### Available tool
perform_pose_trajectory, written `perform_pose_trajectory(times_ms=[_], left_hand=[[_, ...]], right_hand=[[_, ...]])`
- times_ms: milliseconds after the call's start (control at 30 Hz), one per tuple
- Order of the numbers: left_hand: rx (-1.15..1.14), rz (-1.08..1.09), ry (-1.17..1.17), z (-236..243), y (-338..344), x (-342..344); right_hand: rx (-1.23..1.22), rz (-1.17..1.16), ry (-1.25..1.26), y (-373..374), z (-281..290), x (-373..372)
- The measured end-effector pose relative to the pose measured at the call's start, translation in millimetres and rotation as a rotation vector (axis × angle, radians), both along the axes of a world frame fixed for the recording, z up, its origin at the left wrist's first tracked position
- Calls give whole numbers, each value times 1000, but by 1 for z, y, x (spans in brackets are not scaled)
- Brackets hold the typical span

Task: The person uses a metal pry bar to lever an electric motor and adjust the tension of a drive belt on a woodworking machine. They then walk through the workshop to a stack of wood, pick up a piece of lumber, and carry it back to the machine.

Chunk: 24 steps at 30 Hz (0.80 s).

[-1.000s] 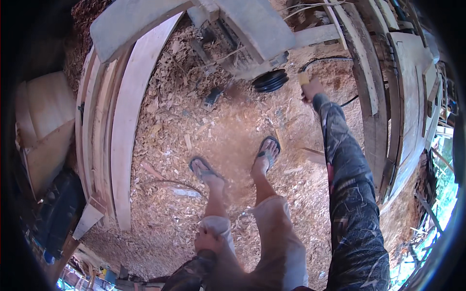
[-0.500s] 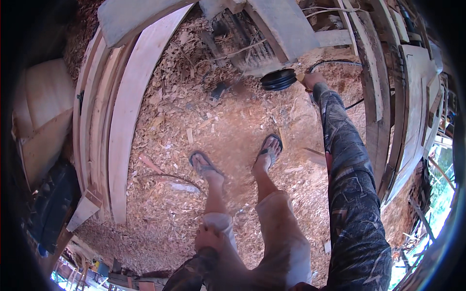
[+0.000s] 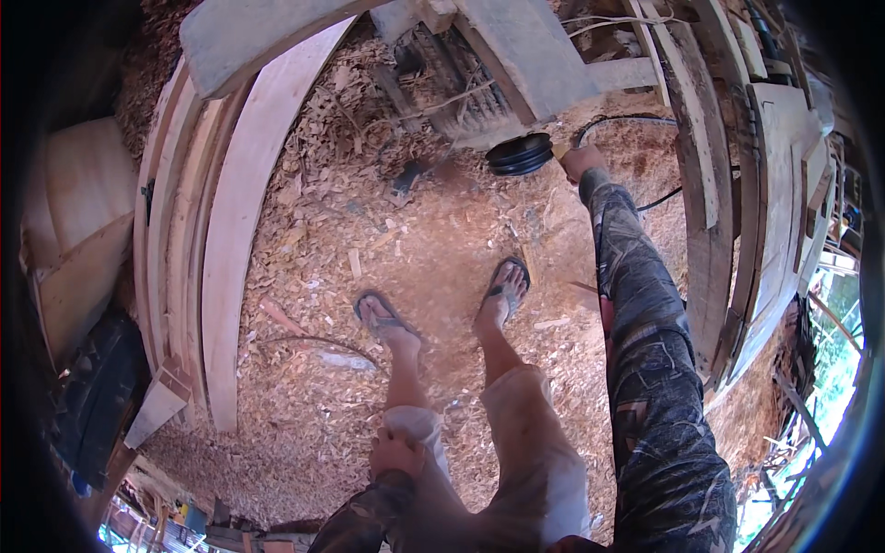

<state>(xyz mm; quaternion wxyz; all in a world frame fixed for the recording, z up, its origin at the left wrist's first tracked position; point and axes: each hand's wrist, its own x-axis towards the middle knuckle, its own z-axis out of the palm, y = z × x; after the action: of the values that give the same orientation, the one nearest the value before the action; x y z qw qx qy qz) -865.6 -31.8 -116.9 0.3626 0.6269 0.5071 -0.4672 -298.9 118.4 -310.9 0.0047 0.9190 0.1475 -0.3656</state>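
Note:
My right hand [image 3: 583, 162], at the end of a stretched-out arm in a patterned dark sleeve, is closed on a tool with a yellowish part [image 3: 560, 151]. At its left end is a black, ribbed round head [image 3: 519, 154], close under the lower edge of a thick grey-brown wooden piece [image 3: 539, 60]. Whether the head touches the wood, I cannot tell. A black cord [image 3: 636, 118] loops beside this hand. My left hand [image 3: 396, 452] rests on my left knee, fingers bent loosely over it, with nothing seen in it.
Long boards [image 3: 241, 212] stand along the left, and a curved wooden piece [image 3: 267, 37] crosses above them. More planks [image 3: 705, 184] line the right side. Wood chips [image 3: 313, 267] cover the ground around my sandalled feet [image 3: 387, 318]. A small dark object [image 3: 406, 177] lies among the chips.
My right hand and the tool sit slightly further left and lower in the picture; the whole view has also shifted a little. The left hand stays on the knee.

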Motion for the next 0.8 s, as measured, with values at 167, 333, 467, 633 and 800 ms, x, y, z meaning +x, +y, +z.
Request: perform_pose_trajectory(times_ms=[167,333,467,633,800], left_hand=[[-31,-2,-10,-2,1,8],[116,-35,-41,-9,-9,-4],[126,-23,-55,-12,-10,-3],[150,-25,-65,-15,-15,-5],[162,-54,-101,-16,-17,-10]], right_hand=[[13,160,-259,-25,-37,26],[-6,113,-201,-25,-53,24],[-50,112,-243,-31,-58,32],[52,39,-227,-28,-52,23],[98,58,-193,-24,-43,14]])
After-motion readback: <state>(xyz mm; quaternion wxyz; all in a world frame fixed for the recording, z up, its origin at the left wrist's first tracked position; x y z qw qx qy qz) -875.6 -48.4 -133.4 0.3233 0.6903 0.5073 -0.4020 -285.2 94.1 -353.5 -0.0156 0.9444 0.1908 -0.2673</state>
